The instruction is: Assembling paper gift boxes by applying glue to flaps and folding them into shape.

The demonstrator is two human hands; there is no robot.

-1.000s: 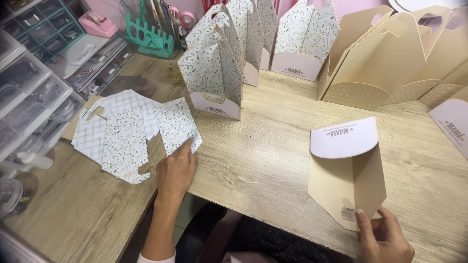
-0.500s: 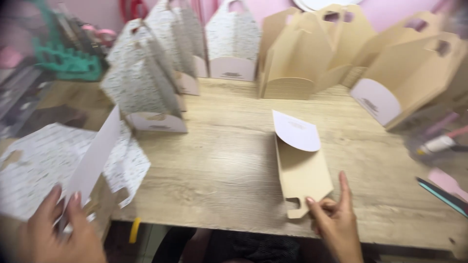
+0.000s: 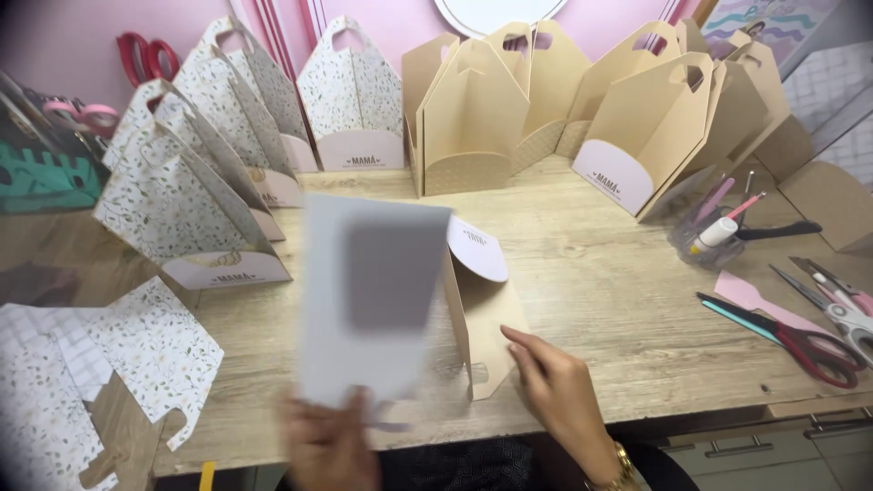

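Note:
My left hand (image 3: 332, 444) grips the lower end of a flat white card cutout (image 3: 368, 295) and holds it up above the wooden table (image 3: 618, 300); it is blurred with motion. My right hand (image 3: 559, 393) rests with its fingertips on a flat kraft-brown box cutout with a white rounded flap (image 3: 482, 300), lying on the table just right of the raised card.
Floral paper gable boxes (image 3: 195, 195) stand at the back left, kraft-brown ones (image 3: 509, 114) at the back right. A pile of flat floral cutouts (image 3: 100, 373) lies at the left front. Scissors (image 3: 800, 341), a pink tool and a clear pot of pens (image 3: 714, 238) sit right.
The left hand has lifted the white card from the left pile and carried it right, over the table's middle. The view has swung right; my right hand stays on the brown cutout.

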